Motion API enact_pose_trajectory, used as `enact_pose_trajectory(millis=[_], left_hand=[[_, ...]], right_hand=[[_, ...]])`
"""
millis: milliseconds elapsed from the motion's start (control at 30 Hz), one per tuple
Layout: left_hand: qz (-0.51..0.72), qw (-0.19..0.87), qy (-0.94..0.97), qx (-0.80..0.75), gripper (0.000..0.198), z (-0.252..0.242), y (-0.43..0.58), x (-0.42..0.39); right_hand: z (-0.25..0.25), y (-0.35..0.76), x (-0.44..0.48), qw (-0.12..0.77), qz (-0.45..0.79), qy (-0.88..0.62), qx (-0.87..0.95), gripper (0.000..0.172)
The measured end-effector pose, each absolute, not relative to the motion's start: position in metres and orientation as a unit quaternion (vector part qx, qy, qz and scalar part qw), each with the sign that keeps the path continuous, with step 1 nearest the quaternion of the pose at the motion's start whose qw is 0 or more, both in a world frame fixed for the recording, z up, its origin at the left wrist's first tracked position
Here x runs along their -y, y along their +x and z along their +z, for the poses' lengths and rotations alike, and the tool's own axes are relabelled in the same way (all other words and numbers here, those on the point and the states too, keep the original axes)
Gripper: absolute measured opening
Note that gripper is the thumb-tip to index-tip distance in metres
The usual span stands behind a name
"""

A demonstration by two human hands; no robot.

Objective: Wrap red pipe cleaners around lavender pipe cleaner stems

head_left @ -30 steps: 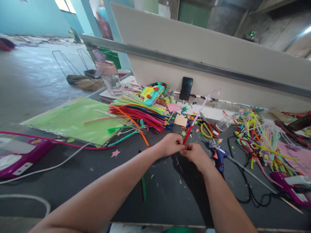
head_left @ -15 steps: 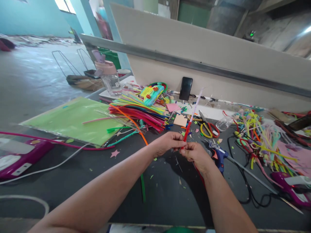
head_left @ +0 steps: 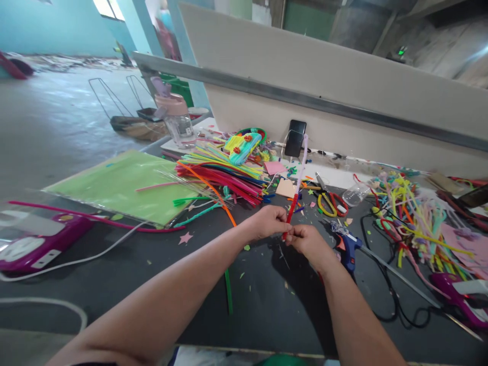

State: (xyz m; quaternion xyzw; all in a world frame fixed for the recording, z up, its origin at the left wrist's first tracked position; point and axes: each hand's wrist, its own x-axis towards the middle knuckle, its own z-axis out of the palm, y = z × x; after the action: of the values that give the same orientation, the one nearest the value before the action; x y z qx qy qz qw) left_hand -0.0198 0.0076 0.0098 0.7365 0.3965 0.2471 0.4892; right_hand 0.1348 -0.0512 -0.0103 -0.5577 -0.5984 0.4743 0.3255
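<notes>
Both hands meet over the middle of the dark table, around a thin upright stem. The stem's upper part is a pale lilac pipe cleaner [head_left: 302, 168], and its lower part is wrapped in a red pipe cleaner [head_left: 292, 209]. My left hand [head_left: 271, 222] pinches the red-wrapped part from the left. Just below it, the fingers of my right hand [head_left: 306, 243] are closed on the red pipe cleaner at the stem's lower end. A bit of red also shows beside my right wrist. The fingertips partly hide the stem's bottom.
A bundle of colored pipe cleaners [head_left: 232, 178] lies behind my left hand. Scissors [head_left: 327, 199] and a blue glue gun [head_left: 348, 246] lie to the right, with a tangled pile of pipe cleaners [head_left: 415, 218] beyond. A phone [head_left: 295, 138] leans on the board; a bottle [head_left: 178, 124] stands back left.
The stem's lilac top now shows a rounded, bent tip. Both hands keep their pinch on the red part with slight finger shifts. The whole view has shifted a little.
</notes>
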Motion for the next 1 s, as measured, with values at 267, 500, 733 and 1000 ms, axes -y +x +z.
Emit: enact_pose_trajectory(millis=[267,500,733,1000], left_hand=[[0.243,0.421,0.767,-0.419,0.018,0.004,-0.019,-0.01],[0.277,0.405,0.767,-0.413,0.019,0.001,-0.019,-0.011],[0.283,0.642,0.658,-0.272,0.028,0.012,-0.021,-0.004],[0.275,0.727,0.577,-0.249,0.03,0.012,-0.024,-0.004]], right_hand=[[-0.014,0.137,0.047,0.278,0.417,-0.612,0.612,0.011],[-0.014,0.132,0.048,0.306,0.415,-0.631,0.58,0.021],[-0.003,0.132,0.055,0.407,0.506,-0.545,0.53,0.022],[0.003,0.133,0.058,0.406,0.589,-0.489,0.499,0.023]])
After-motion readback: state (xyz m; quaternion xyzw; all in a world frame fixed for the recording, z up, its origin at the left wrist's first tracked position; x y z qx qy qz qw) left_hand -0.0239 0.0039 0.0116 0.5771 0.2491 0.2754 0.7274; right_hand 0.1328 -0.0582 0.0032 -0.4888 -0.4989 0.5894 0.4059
